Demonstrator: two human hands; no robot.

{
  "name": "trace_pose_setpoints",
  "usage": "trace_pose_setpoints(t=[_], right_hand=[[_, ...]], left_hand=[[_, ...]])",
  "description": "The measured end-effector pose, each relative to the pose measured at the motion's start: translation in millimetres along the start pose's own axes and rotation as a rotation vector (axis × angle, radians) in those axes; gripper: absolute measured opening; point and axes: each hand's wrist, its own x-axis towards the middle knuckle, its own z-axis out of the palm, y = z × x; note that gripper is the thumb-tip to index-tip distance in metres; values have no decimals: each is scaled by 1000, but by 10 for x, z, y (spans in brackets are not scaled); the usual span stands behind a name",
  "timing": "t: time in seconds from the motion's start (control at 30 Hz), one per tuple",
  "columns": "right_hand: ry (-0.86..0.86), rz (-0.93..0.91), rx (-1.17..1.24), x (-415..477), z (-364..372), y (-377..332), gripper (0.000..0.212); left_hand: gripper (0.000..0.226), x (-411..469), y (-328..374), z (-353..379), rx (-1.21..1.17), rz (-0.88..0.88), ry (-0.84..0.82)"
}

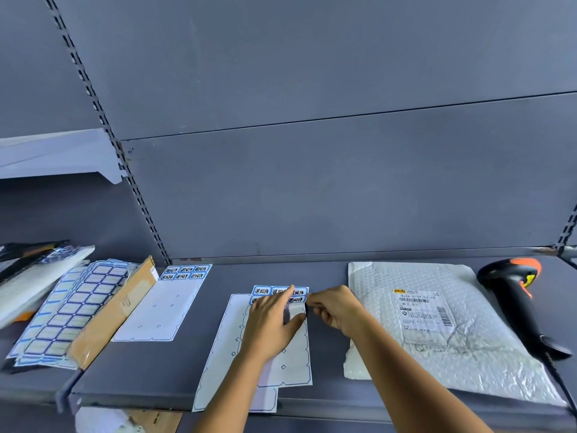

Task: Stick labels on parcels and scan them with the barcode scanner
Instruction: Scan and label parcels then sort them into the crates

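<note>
A label sheet [288, 364] with a few blue-bordered labels left at its top lies mid-shelf over another mostly bare backing sheet. My left hand [274, 323] presses flat on the sheet, fingers spread. My right hand [331, 307] pinches the corner of a label at the sheet's right edge. A white bubble-wrap parcel [443, 335] with a printed shipping label [424, 310] lies to the right. The black and orange barcode scanner [521, 295] lies on the parcel's far right edge.
A third sheet with several labels [184, 271] lies left of centre. Beside it leans a flat brown cardboard parcel [115, 310], then stacks of unused blue label sheets [71, 307] and more parcels [34, 270] at far left. The grey shelf front edge [156, 398] runs below.
</note>
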Motion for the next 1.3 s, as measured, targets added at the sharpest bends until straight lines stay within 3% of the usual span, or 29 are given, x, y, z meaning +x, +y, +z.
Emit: trace_pose_setpoints(t=[0.2, 0.27, 0.4, 0.6, 0.93, 1.07, 1.3], right_hand=[[-89, -91, -255, -64, 42, -32, 18], [-96, -176, -281, -80, 12, 23, 25], [-87, -380, -316, -122, -27, 192, 18], [-92, -474, -341, -107, -3, 265, 19], [-106, -540, -322, -87, -1, 306, 13], [-112, -548, -325, -104, 7, 300, 14], [-96, -563, -375, -92, -1, 311, 18]], left_hand=[[53, -3, 6, 6, -66, 77, 8], [49, -12, 19, 6, -136, 82, 65], [36, -9, 55, -26, -271, 47, 190], [26, -12, 13, -42, -327, 114, 277], [21, -30, 21, -53, -55, 177, 459], [19, -48, 35, -43, 51, 287, 560], [19, -48, 16, -23, 161, 353, 555]])
